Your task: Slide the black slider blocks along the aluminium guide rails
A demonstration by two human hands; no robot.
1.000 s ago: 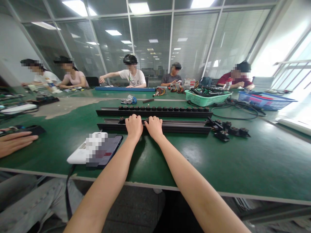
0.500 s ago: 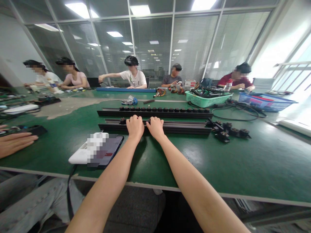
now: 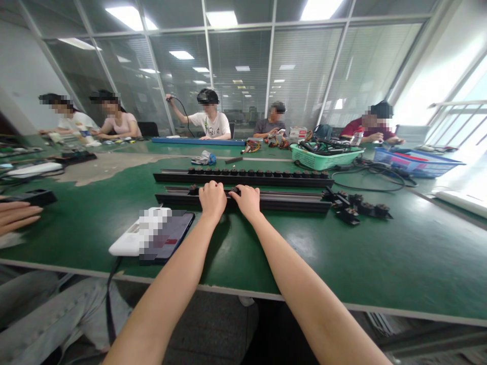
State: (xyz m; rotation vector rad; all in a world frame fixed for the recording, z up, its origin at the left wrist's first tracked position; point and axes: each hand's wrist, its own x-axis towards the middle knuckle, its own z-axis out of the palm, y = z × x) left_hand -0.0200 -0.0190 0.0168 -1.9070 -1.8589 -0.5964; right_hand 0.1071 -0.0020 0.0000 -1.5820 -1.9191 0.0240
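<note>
Across the table in front of me lies a long black rail (image 3: 292,203), with my left hand (image 3: 213,200) wrapped over it left of its middle. Close beside it, my right hand (image 3: 248,202) is closed at the same rail, its thumb and fingers on a small black block (image 3: 236,191), mostly hidden. One more dark block (image 3: 194,189) sits in the channel just left of my left hand. Behind, parallel to this rail, a second black rail (image 3: 243,179) carries a row of several such blocks. Loose black blocks (image 3: 348,217) lie in a cluster at the near rail's right end.
A white device (image 3: 127,243) and a dark phone-like slab (image 3: 178,233) lie left of my forearms. Another person's hand (image 3: 17,215) rests at the left edge. Farther back are a green basket (image 3: 317,158), a blue basket (image 3: 422,165), cables (image 3: 375,182) and several seated people.
My right hand has shifted slightly right along the rail; my left hand stays put. The neighbouring hand at left has drawn leftward. Across the table, a person has raised a black cable.
</note>
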